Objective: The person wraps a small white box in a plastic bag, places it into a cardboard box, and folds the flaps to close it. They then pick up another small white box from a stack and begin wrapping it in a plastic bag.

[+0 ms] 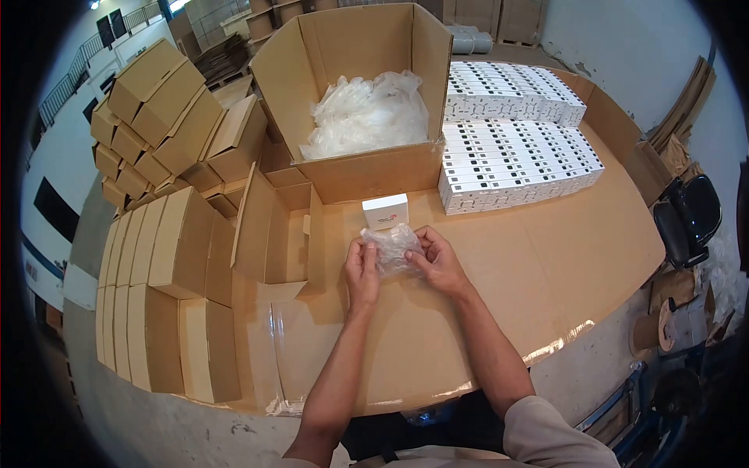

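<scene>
A crumpled clear plastic bag is stretched between my two hands over the cardboard-covered table. My left hand pinches its left side, and my right hand pinches the right side with thumb and fingers. Just beyond the bag stands a small white box with a small red mark on its front; the bag covers its lower edge. Whether anything lies inside the bag cannot be made out.
Behind, a large open carton holds a heap of clear plastic bags. White boxes stand in rows at the back right. An open brown box and stacked brown cartons occupy the left.
</scene>
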Available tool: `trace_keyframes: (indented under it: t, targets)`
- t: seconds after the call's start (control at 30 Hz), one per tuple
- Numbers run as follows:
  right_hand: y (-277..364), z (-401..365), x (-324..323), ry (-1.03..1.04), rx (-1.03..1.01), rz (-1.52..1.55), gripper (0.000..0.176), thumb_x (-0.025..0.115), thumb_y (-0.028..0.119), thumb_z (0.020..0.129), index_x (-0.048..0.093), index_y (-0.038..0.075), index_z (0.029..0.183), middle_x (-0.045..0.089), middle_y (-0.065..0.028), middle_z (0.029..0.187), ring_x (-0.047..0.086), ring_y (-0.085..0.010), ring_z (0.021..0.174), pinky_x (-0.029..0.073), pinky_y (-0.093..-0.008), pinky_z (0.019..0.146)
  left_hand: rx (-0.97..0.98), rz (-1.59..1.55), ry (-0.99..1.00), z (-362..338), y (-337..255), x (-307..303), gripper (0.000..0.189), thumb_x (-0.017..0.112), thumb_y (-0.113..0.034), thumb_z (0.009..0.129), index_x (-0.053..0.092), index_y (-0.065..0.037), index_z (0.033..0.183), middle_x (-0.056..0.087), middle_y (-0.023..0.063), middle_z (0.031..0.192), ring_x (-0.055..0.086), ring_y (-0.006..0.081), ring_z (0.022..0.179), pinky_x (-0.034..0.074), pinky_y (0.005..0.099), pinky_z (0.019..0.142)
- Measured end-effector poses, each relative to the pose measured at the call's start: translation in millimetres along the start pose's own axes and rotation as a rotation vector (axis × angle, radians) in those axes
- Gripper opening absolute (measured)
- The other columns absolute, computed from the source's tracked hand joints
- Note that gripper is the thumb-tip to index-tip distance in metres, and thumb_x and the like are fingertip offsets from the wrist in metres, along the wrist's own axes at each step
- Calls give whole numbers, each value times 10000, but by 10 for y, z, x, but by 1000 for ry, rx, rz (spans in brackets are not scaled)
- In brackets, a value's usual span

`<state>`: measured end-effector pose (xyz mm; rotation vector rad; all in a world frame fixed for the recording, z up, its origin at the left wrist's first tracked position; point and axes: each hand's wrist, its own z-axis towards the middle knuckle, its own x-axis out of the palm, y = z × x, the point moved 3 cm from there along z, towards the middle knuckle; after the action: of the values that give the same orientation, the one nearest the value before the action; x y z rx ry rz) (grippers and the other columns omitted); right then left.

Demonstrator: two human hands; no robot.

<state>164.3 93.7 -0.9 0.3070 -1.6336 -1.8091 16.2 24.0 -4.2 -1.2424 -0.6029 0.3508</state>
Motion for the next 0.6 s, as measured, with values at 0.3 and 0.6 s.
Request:
trace_keyframes:
  t: [0.3,0.6]
  targets:
    - [-46,4,52,-157,94,-160,195,624,215,1057,646,30,1000,646,12,838,596,-62,779,480,-253,686,39,319,44,-54,43,-39,354,550,-282,1089,600,-19,858,521,-3,700,460,67,673,407,289,593]
    - [73,-10,116,-434,-69,-390,340,536,226,1095,545,12,832,528,-39,562,486,-116,499,407,-317,499,75,216,-21,-77,-56,50,279,597,-256,1068,616,-10,937,571,-7,746,478,71,673,413,267,581]
